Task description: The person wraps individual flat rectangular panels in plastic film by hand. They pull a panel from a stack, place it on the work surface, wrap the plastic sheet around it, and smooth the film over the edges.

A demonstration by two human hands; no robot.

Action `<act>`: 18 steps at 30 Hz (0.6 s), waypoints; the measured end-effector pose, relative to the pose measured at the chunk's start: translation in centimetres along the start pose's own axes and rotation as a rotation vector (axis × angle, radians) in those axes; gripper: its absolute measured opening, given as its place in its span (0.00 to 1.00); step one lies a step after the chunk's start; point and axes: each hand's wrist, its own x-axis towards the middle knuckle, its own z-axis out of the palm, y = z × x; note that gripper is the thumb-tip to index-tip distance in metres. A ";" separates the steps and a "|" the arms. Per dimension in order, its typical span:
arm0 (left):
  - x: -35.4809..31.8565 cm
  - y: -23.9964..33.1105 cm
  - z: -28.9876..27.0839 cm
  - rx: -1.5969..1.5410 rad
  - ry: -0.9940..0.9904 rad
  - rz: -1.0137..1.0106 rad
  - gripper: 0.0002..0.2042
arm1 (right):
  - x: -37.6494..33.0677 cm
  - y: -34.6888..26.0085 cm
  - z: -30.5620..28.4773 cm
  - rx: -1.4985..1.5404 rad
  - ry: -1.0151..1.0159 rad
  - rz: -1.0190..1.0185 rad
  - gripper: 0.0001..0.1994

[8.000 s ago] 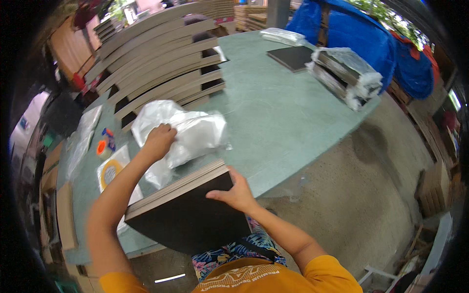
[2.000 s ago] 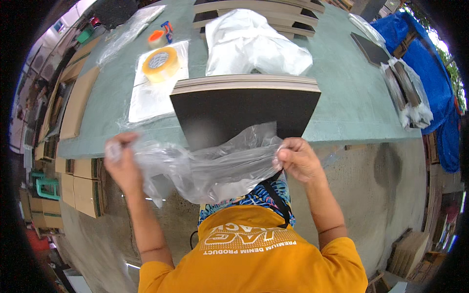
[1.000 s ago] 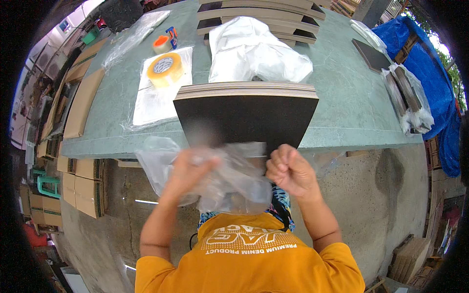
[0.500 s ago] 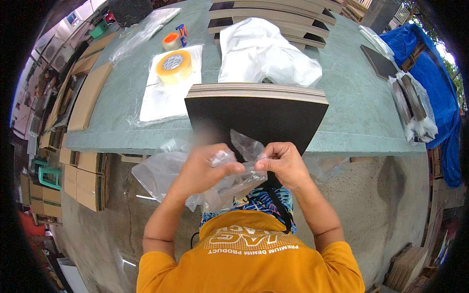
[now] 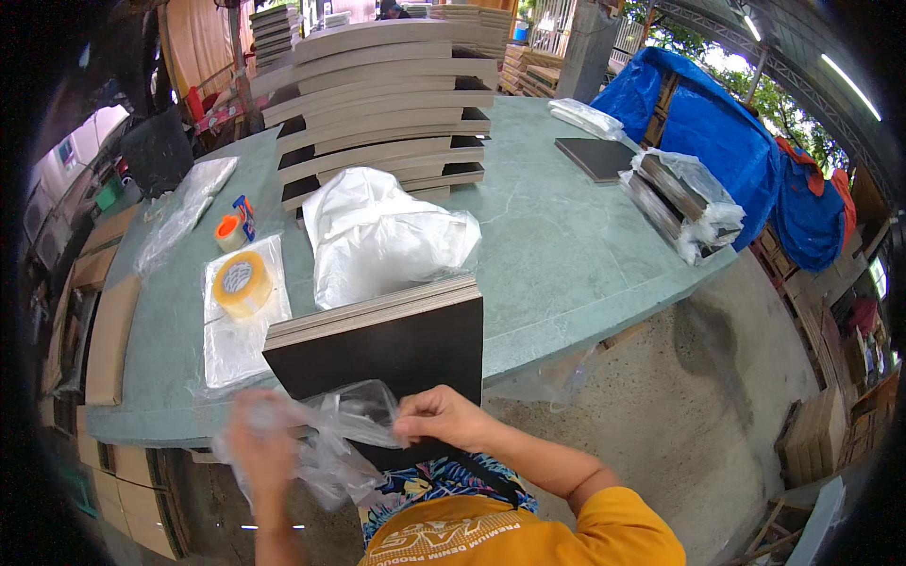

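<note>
A clear plastic bag [image 5: 344,453], crumpled and thin, stretches between my two hands at the table's near edge. My right hand [image 5: 442,415] pinches its edge between thumb and fingertips. My left hand [image 5: 260,434] is blurred by motion, with bunched plastic in its grip. Just beyond the bag, a stack of black boards [image 5: 377,344] with pale edges stands on its side against the table edge. The bag hides part of the stack's lower front.
On the green table [image 5: 538,255] lie a white plastic bundle [image 5: 377,236], a tape roll [image 5: 242,283] on flat plastic sleeves, and an orange tape dispenser [image 5: 229,231]. A tall pile of boards [image 5: 377,113] rises behind. Wrapped boards [image 5: 684,203] sit at the right edge, beside a blue tarp [image 5: 708,132].
The view has swung right and up, showing more of the far area. My hands have moved apart, drawing the bag out between them; the left one blurs.
</note>
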 end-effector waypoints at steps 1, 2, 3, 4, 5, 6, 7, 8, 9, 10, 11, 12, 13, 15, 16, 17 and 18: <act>-1.4 0.8 2.1 -0.033 -0.314 0.140 0.07 | 0.5 -1.2 1.0 -0.185 0.044 -0.233 0.08; -2.8 1.5 4.2 -0.104 -0.642 0.251 0.07 | 0.6 -2.8 1.3 -0.176 0.171 -0.393 0.07; -3.5 1.6 5.1 -0.207 -1.014 0.152 0.07 | 0.6 -4.2 1.5 -0.162 0.292 -0.559 0.08; -3.0 2.1 4.9 -0.264 -0.807 0.094 0.08 | 0.5 -5.0 1.8 -0.292 0.259 -0.566 0.09; -2.3 3.0 4.5 -0.319 -0.599 0.036 0.08 | 0.3 -5.6 2.0 -0.422 0.225 -0.570 0.09; -1.7 3.5 3.9 -0.451 -0.595 -0.231 0.08 | -0.2 -5.9 2.1 -0.552 0.208 -0.562 0.10; -1.4 3.1 3.7 -0.378 -0.668 -0.161 0.08 | 0.2 -4.3 1.3 -0.488 0.119 -0.392 0.09; -1.1 2.5 3.8 -0.303 -0.739 -0.093 0.07 | 0.5 -3.5 -0.1 -0.043 0.129 -0.279 0.09; -1.0 1.8 3.8 -0.225 -0.799 -0.027 0.07 | 0.6 -3.7 -0.7 0.400 0.123 -0.153 0.10; -0.6 1.6 3.9 -0.239 -0.794 -0.031 0.08 | 0.5 -4.3 -0.9 0.625 0.175 0.097 0.13; -0.2 1.7 3.6 -0.402 -0.779 -0.107 0.08 | 0.2 -3.9 0.4 0.275 -0.014 0.025 0.13; 0.6 2.7 3.5 -0.564 -0.776 -0.189 0.08 | -0.6 -2.6 2.0 -0.065 -0.185 -0.051 0.14; 1.1 3.6 2.9 -0.720 -0.755 -0.272 0.08 | -0.7 -2.3 2.4 -0.231 -0.310 -0.053 0.15; 1.6 3.5 1.5 -0.604 -1.025 -0.226 0.07 | -0.4 -3.2 1.8 -0.385 -0.531 -0.021 0.17; 2.2 2.5 0.8 -0.524 -1.217 -0.159 0.07 | -0.6 -4.4 0.6 -0.378 -0.620 0.045 0.19; 2.5 1.7 0.1 -0.442 -1.402 -0.093 0.07 | -1.1 -4.4 -2.3 -0.126 -0.494 0.120 0.21; 2.8 0.9 -0.3 -0.289 -1.334 0.073 0.09 | -0.8 -4.6 -2.4 -0.271 -0.588 0.168 0.20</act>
